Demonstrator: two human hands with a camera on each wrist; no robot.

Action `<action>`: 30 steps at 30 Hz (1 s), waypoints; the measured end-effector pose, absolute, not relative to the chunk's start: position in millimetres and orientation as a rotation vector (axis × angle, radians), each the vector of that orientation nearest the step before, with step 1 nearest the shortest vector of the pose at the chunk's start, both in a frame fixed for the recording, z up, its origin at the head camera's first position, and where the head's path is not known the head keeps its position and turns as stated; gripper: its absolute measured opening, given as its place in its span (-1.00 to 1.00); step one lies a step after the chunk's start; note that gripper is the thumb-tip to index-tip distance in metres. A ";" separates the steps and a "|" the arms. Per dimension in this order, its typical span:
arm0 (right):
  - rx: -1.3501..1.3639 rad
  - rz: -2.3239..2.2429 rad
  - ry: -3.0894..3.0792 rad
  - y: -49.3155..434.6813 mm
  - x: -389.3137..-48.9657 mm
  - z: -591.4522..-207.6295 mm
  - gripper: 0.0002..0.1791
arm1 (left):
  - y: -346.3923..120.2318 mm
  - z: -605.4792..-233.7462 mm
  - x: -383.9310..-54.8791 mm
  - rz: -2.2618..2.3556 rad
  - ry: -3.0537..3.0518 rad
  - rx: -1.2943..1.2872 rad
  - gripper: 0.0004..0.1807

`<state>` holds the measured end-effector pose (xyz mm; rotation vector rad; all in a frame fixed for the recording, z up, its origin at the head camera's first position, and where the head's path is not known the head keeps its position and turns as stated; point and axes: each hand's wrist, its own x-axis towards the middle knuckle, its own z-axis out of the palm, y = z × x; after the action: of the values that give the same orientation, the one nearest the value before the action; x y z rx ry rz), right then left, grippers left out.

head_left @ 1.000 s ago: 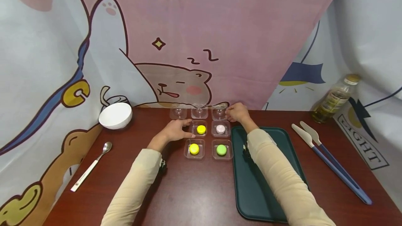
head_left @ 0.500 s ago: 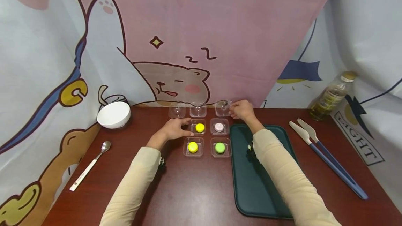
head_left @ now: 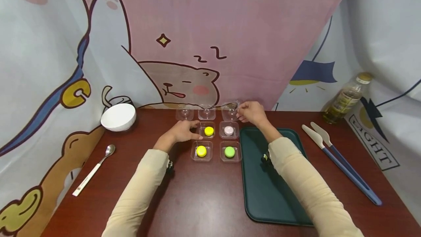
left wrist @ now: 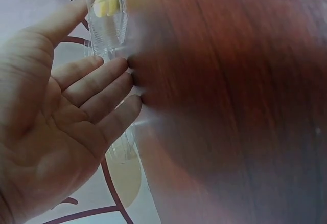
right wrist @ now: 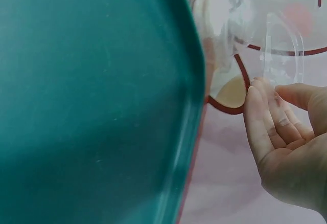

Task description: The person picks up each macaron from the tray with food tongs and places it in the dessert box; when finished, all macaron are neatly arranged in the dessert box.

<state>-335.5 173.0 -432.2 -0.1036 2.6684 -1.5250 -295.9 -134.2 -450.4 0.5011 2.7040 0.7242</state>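
Cloth [head_left: 263,39]: a pink and white cartoon print, hanging behind everything.
Worktop [head_left: 197,207]: dark reddish wood; judging by its layout, the filling looks done and the covering still left to do.
Tray [head_left: 273,193]: dark green, at the right, under the right forearm.
Tongs [head_left: 345,173]: blue handles, pale flat ends, right of the tray.
Spoon [head_left: 88,178]: lies far left, white handle towards the viewer.
Bottle [head_left: 342,101]: far right corner, partly filled with yellowish liquid.
Right hand [head_left: 253,113]: thumb and fingers pinch the right lid [head_left: 229,112]; whether it is fully lifted is unclear.
Left hand [head_left: 182,131]: fingers fairly straight, spread at the left side of the rear-left box [head_left: 212,137], seemingly touching its edge.
Bowl [head_left: 118,117]: white, back left; no contents show.
Boxes: four, clear and uncovered, in two rows mid-worktop; the others are the rear-right box [head_left: 235,136], front-left box [head_left: 194,158] and front-right box [head_left: 223,159].
Lids: three clear domes behind the boxes, including the left lid [head_left: 185,112] and middle lid [head_left: 206,112].
Macarons: one per box; yellow rear-left [head_left: 208,131] and front-left [head_left: 201,151], pale pink rear-right [head_left: 228,130], green front-right [head_left: 229,152].
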 end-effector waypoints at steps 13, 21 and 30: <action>-0.254 -1.633 2.600 145.5 -311.8 -420.4 -0.84 | -136.4 -449.2 -295.7 0.687 2.704 0.512 -0.08; -0.356 -1.594 2.757 136.7 -299.0 -422.9 -0.90 | -140.4 -443.5 -288.6 0.784 2.773 0.477 -0.03; -0.814 -1.334 3.153 132.2 -288.3 -432.1 -0.87 | -121.9 -407.7 -278.1 1.207 2.663 0.346 -0.10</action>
<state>-288.3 132.2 -432.1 -0.8142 3.1535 -1.3336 -278.1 -121.9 -407.7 0.3461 2.6630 1.2073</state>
